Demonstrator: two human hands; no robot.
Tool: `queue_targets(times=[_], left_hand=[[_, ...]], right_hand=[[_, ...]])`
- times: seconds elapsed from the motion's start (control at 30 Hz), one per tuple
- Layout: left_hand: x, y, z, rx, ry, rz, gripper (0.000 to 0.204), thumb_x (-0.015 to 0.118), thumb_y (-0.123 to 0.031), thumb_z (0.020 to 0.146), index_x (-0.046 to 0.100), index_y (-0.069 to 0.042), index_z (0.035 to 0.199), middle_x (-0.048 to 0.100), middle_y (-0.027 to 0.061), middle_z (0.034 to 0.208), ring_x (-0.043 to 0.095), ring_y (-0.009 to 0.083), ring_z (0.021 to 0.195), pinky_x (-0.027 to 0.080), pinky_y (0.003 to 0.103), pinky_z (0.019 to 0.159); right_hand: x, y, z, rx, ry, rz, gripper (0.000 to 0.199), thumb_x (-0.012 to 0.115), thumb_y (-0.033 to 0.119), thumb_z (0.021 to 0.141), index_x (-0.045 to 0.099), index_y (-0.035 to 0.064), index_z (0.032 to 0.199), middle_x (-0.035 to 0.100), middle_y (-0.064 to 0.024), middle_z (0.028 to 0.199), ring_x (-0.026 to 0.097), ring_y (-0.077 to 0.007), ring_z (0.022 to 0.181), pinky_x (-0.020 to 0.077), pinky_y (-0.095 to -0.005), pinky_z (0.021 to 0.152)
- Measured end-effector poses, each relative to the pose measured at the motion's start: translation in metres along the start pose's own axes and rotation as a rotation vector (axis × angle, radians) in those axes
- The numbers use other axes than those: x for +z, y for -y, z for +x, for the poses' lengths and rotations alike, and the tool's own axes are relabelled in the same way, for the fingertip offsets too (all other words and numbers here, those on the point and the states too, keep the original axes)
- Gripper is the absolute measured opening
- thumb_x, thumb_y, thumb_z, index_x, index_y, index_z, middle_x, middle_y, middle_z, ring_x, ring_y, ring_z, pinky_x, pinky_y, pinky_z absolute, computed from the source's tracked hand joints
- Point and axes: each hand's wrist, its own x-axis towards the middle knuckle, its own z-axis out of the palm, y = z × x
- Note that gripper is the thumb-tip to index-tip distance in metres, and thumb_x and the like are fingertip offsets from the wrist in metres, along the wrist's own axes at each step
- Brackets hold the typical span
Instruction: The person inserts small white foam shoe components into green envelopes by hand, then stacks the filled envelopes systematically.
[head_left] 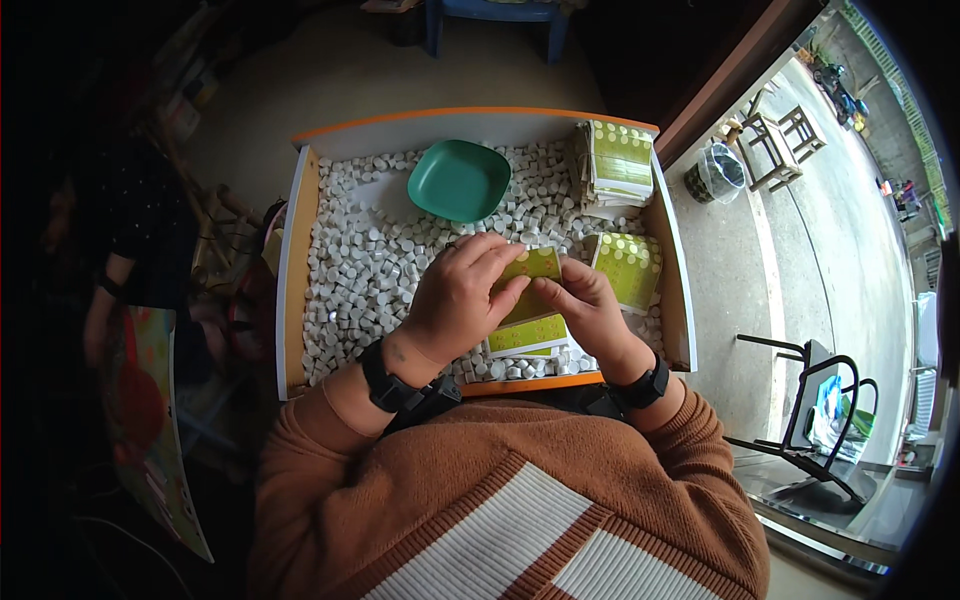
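Note:
My left hand (pixel 462 298) and my right hand (pixel 588 308) together hold a small yellow-green paper packet (pixel 531 268) above a tray full of small white tablets (pixel 360 275). Both hands pinch the packet at its edges, left from above, right from the side. Below the hands another yellow-green packet (pixel 527 336) lies on the tablets. One more packet (pixel 630 266) rests to the right of my right hand. A green square dish (pixel 459 180) sits on the tablets at the back.
The tray has a white and orange wooden wall (pixel 292 270). A stack of folded yellow-green packets (pixel 618 162) stands in its far right corner. A person sits in the dark at the left. Black chair frames (pixel 810 400) stand to the right.

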Motion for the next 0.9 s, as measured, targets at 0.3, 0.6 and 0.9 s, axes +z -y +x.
queue_targets(times=[0.3, 0.6, 0.9], left_hand=[[0.003, 0.003, -0.01, -0.154, 0.058, -0.166, 0.014, 0.069, -0.004, 0.077, 0.065, 0.0, 0.09, 0.064, 0.012, 0.084, 0.064, 0.0277, 0.075, 0.051, 0.033, 0.067], [-0.003, 0.007, -0.006, -0.144, 0.1, -0.161, 0.012, 0.069, -0.002, 0.076, 0.065, 0.001, 0.087, 0.063, 0.0124, 0.083, 0.063, 0.027, 0.073, 0.05, 0.033, 0.064], [-0.015, 0.013, -0.005, -0.132, 0.034, -0.106, 0.014, 0.071, -0.005, 0.072, 0.065, -0.002, 0.084, 0.063, 0.0097, 0.082, 0.061, 0.0264, 0.081, 0.05, 0.035, 0.072]], right_hand=[[0.002, -0.007, -0.006, -0.059, -0.012, -0.172, 0.013, 0.064, 0.006, 0.089, 0.061, -0.0006, 0.1, 0.063, -0.0007, 0.09, 0.056, -0.0063, 0.081, 0.0477, -0.0232, 0.072], [-0.008, 0.029, 0.007, -0.441, -0.114, -0.815, 0.023, 0.069, -0.002, 0.08, 0.06, 0.0006, 0.1, 0.059, -0.007, 0.102, 0.056, -0.0141, 0.093, 0.0467, -0.0275, 0.078], [-0.02, -0.004, 0.014, -0.254, 0.01, -0.346, 0.013, 0.067, -0.004, 0.079, 0.059, 0.0019, 0.088, 0.056, -0.0054, 0.097, 0.054, -0.013, 0.087, 0.0434, -0.0259, 0.077]])
